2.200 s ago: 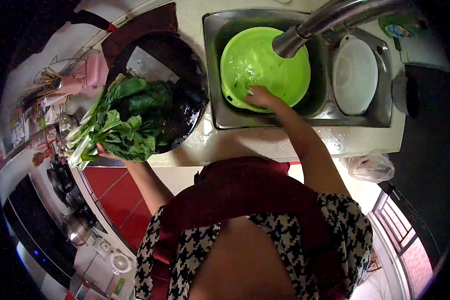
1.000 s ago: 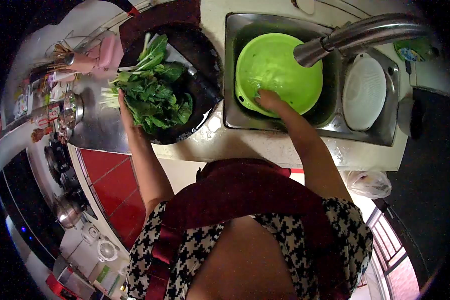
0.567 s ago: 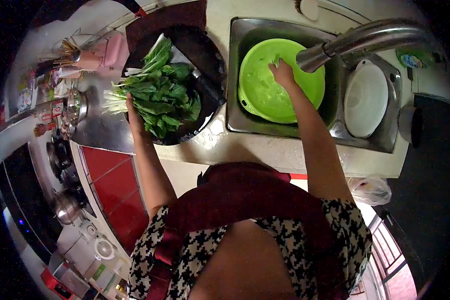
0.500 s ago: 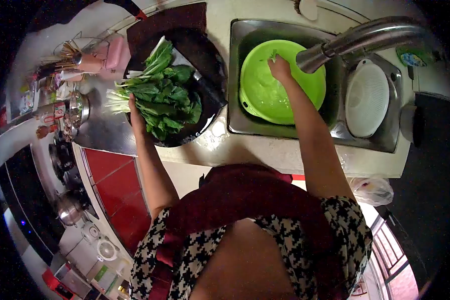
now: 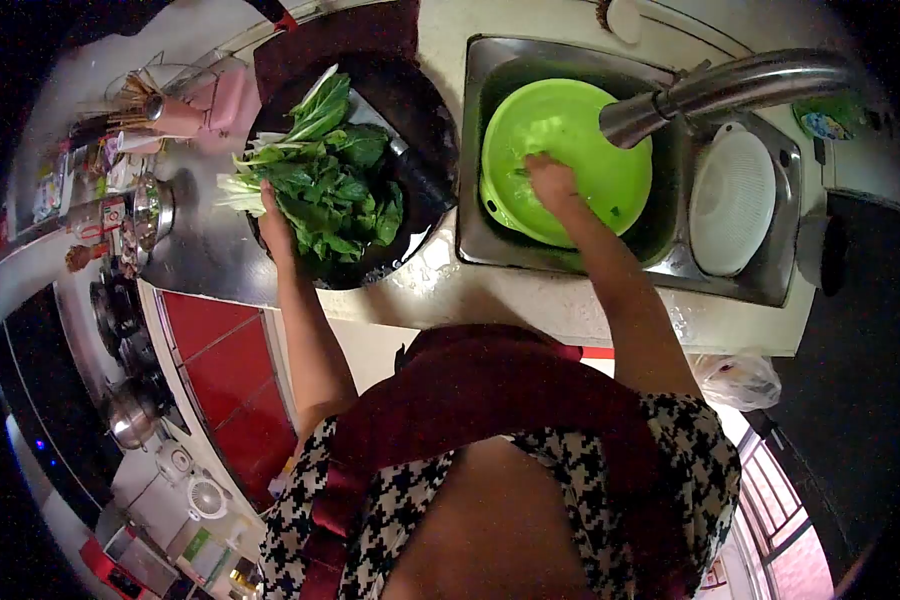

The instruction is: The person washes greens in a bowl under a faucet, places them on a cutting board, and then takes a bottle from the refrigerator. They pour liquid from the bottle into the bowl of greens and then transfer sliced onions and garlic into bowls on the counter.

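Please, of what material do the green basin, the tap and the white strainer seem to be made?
The green basin: probably plastic, smooth and slightly glossy; its bright colour is even, with soft highlights.
The tap: likely metal, satin or polished; pale streaks follow its grey curve.
The white strainer: perhaps plastic, rather matt; no metallic shine shows, though coated metal stays possible.

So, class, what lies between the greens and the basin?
The head view shows, from the greens to the basin: the knife's handle, the board's edge, some counter and the sink's rim.
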### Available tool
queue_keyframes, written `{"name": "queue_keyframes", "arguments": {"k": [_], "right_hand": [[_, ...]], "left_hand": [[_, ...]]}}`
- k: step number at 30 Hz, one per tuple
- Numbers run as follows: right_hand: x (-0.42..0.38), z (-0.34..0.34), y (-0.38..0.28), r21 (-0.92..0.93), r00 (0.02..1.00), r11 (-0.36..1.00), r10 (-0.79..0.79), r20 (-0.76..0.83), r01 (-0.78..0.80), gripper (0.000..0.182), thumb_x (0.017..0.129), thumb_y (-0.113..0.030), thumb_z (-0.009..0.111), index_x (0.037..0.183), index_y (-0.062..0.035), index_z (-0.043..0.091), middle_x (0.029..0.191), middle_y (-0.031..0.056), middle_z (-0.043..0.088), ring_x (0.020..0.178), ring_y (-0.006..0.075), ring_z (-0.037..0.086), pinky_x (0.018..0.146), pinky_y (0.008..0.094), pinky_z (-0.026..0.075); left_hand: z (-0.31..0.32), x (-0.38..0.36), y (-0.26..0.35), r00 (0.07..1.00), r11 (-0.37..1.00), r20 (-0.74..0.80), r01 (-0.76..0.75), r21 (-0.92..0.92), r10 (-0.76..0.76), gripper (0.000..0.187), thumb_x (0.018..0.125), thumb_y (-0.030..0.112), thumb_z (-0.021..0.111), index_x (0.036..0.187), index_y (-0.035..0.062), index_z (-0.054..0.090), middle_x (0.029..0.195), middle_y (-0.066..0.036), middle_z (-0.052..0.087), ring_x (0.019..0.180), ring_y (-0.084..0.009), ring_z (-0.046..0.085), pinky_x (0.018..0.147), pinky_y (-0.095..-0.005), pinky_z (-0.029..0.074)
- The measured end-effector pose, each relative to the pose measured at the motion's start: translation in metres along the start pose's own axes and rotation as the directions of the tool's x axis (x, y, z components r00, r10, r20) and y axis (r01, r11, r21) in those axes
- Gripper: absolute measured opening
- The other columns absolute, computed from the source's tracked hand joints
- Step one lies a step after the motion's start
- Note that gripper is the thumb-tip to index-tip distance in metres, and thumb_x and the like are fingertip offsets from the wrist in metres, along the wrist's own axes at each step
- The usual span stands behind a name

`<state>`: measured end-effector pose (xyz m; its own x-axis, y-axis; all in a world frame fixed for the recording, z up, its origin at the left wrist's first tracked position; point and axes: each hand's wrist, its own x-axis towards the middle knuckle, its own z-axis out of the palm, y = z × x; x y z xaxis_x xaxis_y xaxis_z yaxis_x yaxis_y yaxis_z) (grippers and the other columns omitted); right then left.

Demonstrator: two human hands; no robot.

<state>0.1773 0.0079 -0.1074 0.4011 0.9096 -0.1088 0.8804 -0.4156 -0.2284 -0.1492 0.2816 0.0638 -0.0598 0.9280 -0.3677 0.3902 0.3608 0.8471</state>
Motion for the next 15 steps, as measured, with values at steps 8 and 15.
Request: {"name": "queue_keyframes", "arguments": {"k": [8, 15], "right_hand": [[-0.066, 0.000, 0.053, -0.008, 0.929, 0.984, 0.172, 0.329, -0.179, 0.024, 0.079, -0.027, 0.052, 0.089, -0.0073, 0.060, 0.086, 0.0188, 0.060, 0.084, 0.0345, 0.059, 0.070, 0.0454, 0.046], [0.006, -0.111, -0.034, 0.663, 0.976, 0.724, 0.214, 0.048, -0.191, 0.047, 0.082, -0.040, 0.054, 0.102, 0.0026, 0.056, 0.093, 0.0234, 0.060, 0.089, 0.0382, 0.057, 0.077, 0.0406, 0.043]], "left_hand": [[0.005, -0.042, 0.030, 0.996, 0.983, -0.081, -0.020, 0.184, 0.036, 0.071, 0.078, 0.057, 0.054, 0.104, -0.0095, 0.055, 0.096, -0.012, 0.058, 0.079, -0.0194, 0.053, 0.074, -0.0311, 0.043], [-0.004, -0.047, 0.025, 0.996, 0.974, 0.085, -0.011, -0.225, 0.031, 0.048, 0.081, 0.036, 0.061, 0.102, -0.0070, 0.055, 0.091, -0.009, 0.060, 0.075, -0.0163, 0.057, 0.066, -0.0298, 0.047]]}}
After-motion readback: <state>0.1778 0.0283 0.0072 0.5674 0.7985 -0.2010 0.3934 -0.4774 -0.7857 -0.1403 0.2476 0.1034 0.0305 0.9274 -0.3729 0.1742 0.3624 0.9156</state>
